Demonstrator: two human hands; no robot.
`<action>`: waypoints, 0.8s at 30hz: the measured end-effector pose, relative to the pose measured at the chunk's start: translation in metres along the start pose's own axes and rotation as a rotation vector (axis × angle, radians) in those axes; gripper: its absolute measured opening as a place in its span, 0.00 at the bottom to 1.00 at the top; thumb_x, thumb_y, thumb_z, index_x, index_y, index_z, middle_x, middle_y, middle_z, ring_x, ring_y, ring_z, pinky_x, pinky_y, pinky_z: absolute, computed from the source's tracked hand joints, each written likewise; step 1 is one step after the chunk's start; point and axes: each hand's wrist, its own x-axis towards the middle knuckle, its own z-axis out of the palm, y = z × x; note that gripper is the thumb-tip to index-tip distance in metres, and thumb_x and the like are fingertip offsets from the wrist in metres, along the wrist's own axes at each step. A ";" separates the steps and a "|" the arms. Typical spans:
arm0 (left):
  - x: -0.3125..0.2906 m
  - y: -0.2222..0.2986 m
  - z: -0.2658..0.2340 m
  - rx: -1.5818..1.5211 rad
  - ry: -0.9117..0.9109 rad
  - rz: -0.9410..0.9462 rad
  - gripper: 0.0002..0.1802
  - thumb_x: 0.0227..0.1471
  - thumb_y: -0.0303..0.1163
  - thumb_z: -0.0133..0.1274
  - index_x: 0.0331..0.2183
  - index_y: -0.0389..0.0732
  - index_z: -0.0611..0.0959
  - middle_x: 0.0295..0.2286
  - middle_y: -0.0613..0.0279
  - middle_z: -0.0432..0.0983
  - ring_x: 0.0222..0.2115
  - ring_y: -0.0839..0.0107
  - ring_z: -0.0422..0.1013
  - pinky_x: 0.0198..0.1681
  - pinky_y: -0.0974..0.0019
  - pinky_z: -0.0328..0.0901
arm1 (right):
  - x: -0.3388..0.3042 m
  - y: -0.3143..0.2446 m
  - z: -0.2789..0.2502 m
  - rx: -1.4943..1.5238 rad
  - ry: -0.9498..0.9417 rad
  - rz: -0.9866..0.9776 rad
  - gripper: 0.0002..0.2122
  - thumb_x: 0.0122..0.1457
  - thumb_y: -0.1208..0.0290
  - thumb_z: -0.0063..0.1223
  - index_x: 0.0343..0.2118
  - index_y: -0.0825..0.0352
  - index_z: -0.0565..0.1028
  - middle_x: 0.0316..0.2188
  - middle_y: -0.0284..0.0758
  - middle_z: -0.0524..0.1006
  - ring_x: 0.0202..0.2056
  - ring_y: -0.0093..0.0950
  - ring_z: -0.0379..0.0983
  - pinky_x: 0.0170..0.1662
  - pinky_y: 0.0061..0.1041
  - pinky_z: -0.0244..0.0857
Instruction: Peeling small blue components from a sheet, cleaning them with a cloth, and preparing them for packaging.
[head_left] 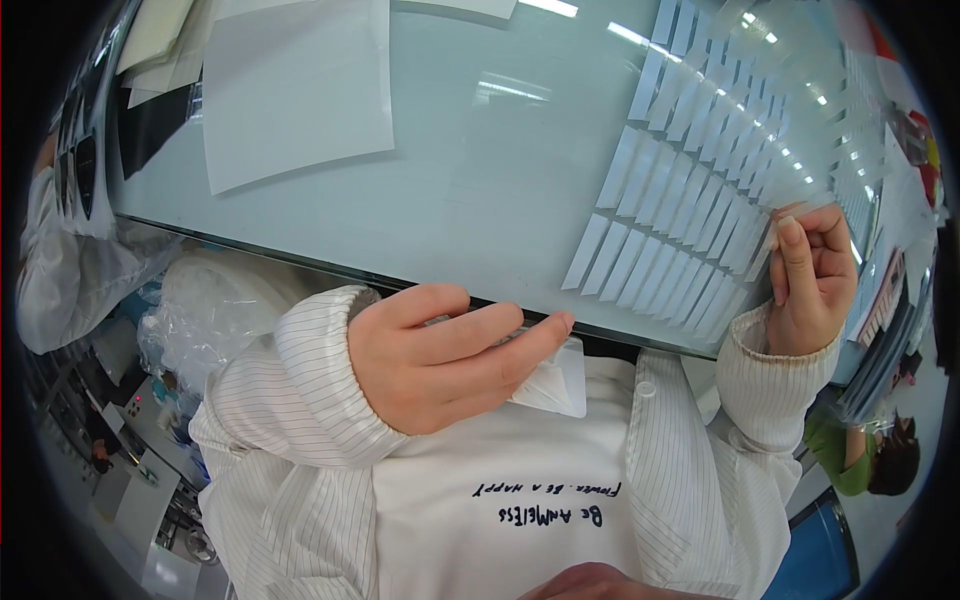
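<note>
Rows of thin pale strips (655,180) lie slanted on the glass-topped table (450,200), toward its right side. At the right end of these rows my right hand (815,265) is closed, thumb and forefinger pinched at the end of a thin translucent strip (800,198). My left hand (430,355) is at the table's near edge, fingers curled over a flat white piece (560,383) with a clear, film-like border. The palm hides most of that piece, and part of it shows below the fingertips.
A large white sheet (300,90) lies at the table's far left, beside cream sheets (155,30). Crumpled clear plastic bags (215,310) hang below the left edge. At the far right, another person in green (850,460) is beside a stack of dark sheets (885,355).
</note>
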 end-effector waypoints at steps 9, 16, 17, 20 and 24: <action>-0.001 0.000 -0.001 -0.010 -0.028 0.001 0.10 0.40 0.22 0.64 0.29 0.44 0.83 0.45 0.68 0.82 0.36 0.75 0.72 0.31 0.72 0.59 | 0.000 0.001 0.000 -0.015 0.014 -0.003 0.04 0.66 0.78 0.55 0.38 0.69 0.70 0.31 0.34 0.76 0.17 0.10 0.55 0.21 0.10 0.47; 0.000 -0.001 -0.001 0.002 -0.024 0.005 0.10 0.40 0.22 0.64 0.29 0.44 0.83 0.45 0.68 0.82 0.36 0.75 0.72 0.31 0.73 0.59 | 0.000 0.001 -0.001 -0.009 0.011 0.002 0.04 0.66 0.78 0.55 0.38 0.69 0.71 0.31 0.34 0.77 0.17 0.10 0.55 0.21 0.10 0.47; 0.000 -0.001 -0.001 0.001 -0.023 0.003 0.09 0.40 0.22 0.63 0.29 0.44 0.83 0.45 0.68 0.82 0.36 0.75 0.72 0.31 0.72 0.59 | 0.000 0.001 -0.001 -0.012 0.013 0.002 0.04 0.66 0.78 0.55 0.38 0.69 0.71 0.31 0.34 0.77 0.17 0.10 0.55 0.21 0.10 0.47; 0.000 0.000 -0.001 0.004 -0.019 0.003 0.09 0.40 0.22 0.63 0.28 0.44 0.83 0.45 0.68 0.82 0.36 0.75 0.71 0.31 0.72 0.60 | 0.000 0.002 -0.001 -0.013 0.012 -0.003 0.04 0.66 0.78 0.55 0.38 0.69 0.71 0.31 0.35 0.77 0.17 0.10 0.55 0.20 0.10 0.47; 0.000 -0.001 -0.002 0.003 -0.027 0.003 0.09 0.41 0.21 0.63 0.28 0.44 0.83 0.45 0.68 0.82 0.35 0.75 0.71 0.31 0.72 0.60 | 0.000 0.001 0.001 -0.009 0.026 0.010 0.04 0.66 0.78 0.55 0.38 0.69 0.71 0.31 0.35 0.77 0.17 0.10 0.55 0.20 0.10 0.47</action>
